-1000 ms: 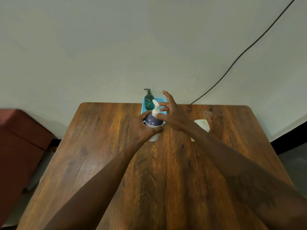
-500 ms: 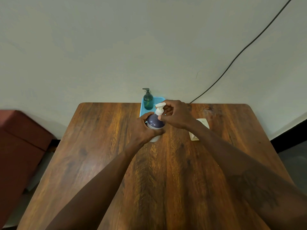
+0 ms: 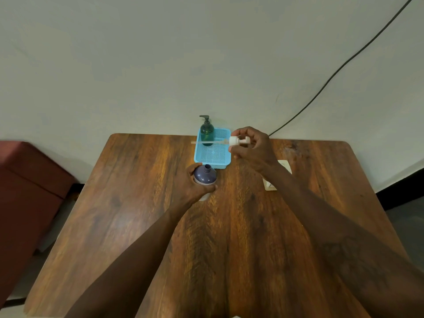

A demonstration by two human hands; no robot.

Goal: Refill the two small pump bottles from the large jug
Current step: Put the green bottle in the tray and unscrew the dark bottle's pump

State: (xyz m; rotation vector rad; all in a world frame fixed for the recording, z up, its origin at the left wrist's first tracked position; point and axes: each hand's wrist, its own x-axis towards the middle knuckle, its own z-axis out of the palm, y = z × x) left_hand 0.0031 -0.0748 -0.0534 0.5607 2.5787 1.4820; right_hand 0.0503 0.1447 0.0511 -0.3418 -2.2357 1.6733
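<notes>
By the far table edge (image 3: 149,135): left hand (image 3: 188,187) tight around uncapped bottle (image 3: 205,176), right hand (image 3: 255,150) around pump (image 3: 238,141).

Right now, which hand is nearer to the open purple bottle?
Left. The left hand grips the purple bottle; the right hand is apart, farther back and right, holding the white pump.

Plain indoor room, seemingly a home or small office rather than a shop or lab: wood-grain table (image 3: 229,237) set against a bare off-white wall (image 3: 160,65), black cable (image 3: 344,65) slanting across it, dark skirting (image 3: 401,191) at right, maroon padded seat (image 3: 27,180) at left, blue basket (image 3: 199,160) holding a green pump bottle (image 3: 207,131).
</notes>
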